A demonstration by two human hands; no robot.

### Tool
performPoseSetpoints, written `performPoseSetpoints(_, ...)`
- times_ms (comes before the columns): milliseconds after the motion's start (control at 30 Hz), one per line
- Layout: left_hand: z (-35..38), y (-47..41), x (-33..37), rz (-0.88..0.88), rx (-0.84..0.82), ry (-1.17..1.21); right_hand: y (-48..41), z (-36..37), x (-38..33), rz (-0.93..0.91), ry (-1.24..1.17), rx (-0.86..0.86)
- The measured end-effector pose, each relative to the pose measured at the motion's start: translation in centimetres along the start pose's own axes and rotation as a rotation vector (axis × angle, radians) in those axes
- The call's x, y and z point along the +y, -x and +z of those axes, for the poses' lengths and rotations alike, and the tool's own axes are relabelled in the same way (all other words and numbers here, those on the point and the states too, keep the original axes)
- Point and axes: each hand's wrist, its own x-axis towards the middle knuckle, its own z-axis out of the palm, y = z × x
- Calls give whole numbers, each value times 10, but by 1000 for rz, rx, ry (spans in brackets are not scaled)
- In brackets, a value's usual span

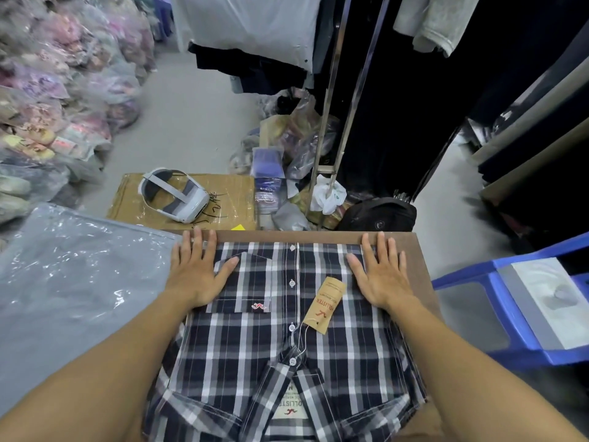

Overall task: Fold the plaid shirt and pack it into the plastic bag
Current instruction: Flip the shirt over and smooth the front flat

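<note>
The plaid shirt [255, 339], navy, white and grey, lies folded face up on a small brown table [424, 275], collar towards me, a tan hang tag [325, 304] on its front. My left hand [199, 272] lies flat with fingers spread on the shirt's far left corner. My right hand [379, 272] presses flat on the far right corner. Neither hand grips anything. A clear plastic bag [73, 288] lies flat to the left of the table, touching its edge.
A headset [173, 194] rests on a cardboard box [229, 193] beyond the table. Bagged clothes [57, 90] pile up at left. A metal rack [338, 110] with dark hanging garments stands behind. A blue plastic chair [510, 317] is at right.
</note>
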Motion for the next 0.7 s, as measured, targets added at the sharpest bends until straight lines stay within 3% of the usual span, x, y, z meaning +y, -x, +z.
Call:
performPoseSetpoints(100, -18, 6, 11, 51, 13, -81, 3, -12, 0, 6, -55, -62)
performPoseSetpoints(167, -29, 19, 29, 244, 102, -65, 10, -17, -2, 5, -108, -41)
performPoseSetpoints(300, -35, 53, 62, 549, -60, 31, 35, -21, -1, 29, -220, 76)
performPoseSetpoints(433, -12, 64, 69, 583, -196, -48, 59, -21, 3, 170, -490, 133)
performPoseSetpoints(567, -1, 66, 72, 563, -226, -69, 74, -17, 18, 353, -454, 38)
performPoseSetpoints(700, 5, 69, 75, 541, -218, -92, 81, -13, 29, 405, -536, -17)
